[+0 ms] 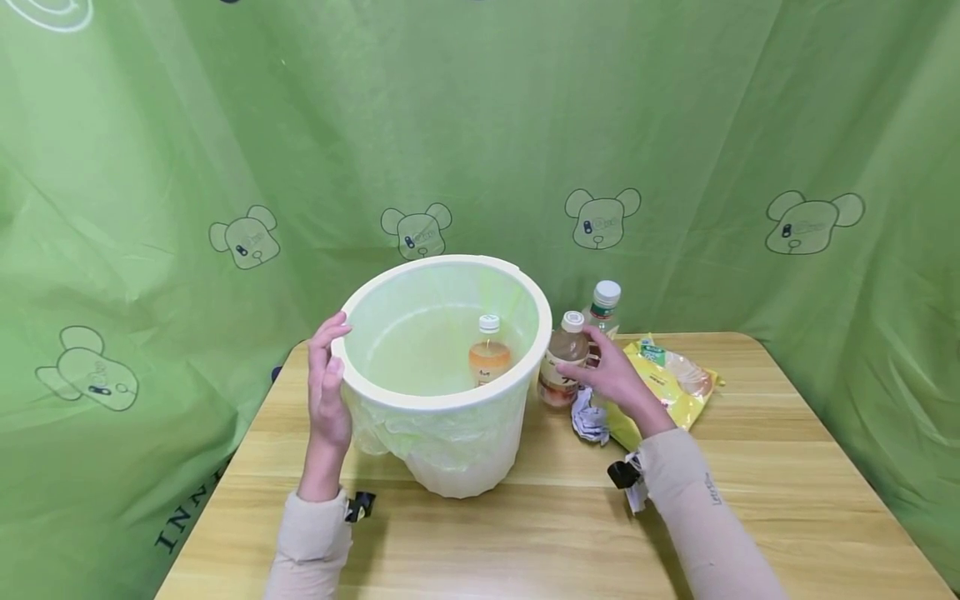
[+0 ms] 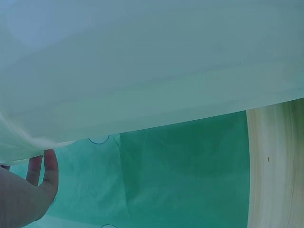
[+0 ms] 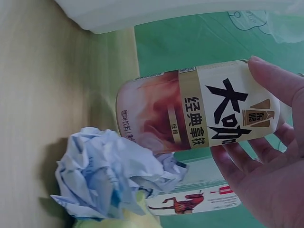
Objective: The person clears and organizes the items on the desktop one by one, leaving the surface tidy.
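Cream bin [image 1: 450, 400] lined pale green; amber bottle [image 1: 489, 354] inside. At three o'clock, brown coffee bottle [image 1: 561, 367], gold-banded, black lettering; white crumpled paper [image 1: 590, 421]; yellow packet [image 1: 671, 383].

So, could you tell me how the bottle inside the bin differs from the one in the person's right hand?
The bottle in the bin holds orange drink and stands free inside the lined white bin, touched by nothing. The coffee bottle looks brown and stands on the table outside the bin, gripped by the right hand. Its label shows bold black characters in the right wrist view. Both stand upright with pale caps on.
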`<state>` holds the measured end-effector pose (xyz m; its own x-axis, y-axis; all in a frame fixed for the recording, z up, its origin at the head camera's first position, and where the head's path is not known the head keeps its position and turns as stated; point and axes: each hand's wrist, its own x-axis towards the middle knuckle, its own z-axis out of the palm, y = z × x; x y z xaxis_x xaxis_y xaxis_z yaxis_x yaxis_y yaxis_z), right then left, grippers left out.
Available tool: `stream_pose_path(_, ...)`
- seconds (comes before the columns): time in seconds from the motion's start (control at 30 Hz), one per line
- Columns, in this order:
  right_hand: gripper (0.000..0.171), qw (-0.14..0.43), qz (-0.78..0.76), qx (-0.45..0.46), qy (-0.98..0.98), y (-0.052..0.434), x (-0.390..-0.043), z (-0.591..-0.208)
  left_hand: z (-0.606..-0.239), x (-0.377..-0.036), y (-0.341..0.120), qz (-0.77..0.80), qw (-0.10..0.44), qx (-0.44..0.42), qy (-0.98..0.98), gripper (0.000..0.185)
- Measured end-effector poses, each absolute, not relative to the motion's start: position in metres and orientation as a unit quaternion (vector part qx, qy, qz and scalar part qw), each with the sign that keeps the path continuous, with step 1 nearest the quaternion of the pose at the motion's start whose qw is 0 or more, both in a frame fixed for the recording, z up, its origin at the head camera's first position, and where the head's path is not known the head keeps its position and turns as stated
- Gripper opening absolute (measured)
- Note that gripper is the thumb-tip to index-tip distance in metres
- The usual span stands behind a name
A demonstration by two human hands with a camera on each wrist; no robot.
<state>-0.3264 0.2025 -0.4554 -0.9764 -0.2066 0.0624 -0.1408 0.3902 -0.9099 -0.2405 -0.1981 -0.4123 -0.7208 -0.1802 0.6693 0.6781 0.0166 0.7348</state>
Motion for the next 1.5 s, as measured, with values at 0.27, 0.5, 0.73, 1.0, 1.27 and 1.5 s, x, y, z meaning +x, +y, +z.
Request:
stream_pose_path(0.27, 0.085, 0.002, -0.538, -0.116, 0.835, 0.203, -0.325, -0.438, -0.412, -0.241, -0.198, -0.673, 0.321, -0.193, -0.638, 0.052)
stream_pose_path(0.5, 0.085, -0.034, -0.553, -0.131, 0.822, 0.205, -0.320, -0.411, -0.412, -0.241, -0.198, -0.674, 0.321, -0.193, -0.636, 0.052)
stream_pose_path(0.73, 0.083, -0.076, -0.565, -0.144, 0.809, 0.206, -0.308, -0.377, -0.412, -0.241, -0.198, -0.675, 0.320, -0.191, -0.636, 0.052)
stream_pose_path(1.0, 0.079, -0.137, -0.559, -0.157, 0.803, 0.207, -0.296, -0.345, -0.412, -0.241, -0.199, -0.678, 0.319, -0.191, -0.634, 0.050)
stream_pose_path(1.27, 0.078, -0.187, -0.599, -0.179, 0.758, 0.206, -0.283, -0.322, -0.413, -0.241, -0.199, -0.680, 0.315, -0.192, -0.634, 0.050)
stream_pose_path(1.5, 0.076, -0.213, -0.630, -0.208, 0.717, 0.204, -0.276, -0.309, -0.412, -0.241, -0.198, -0.679, 0.317, -0.191, -0.634, 0.052)
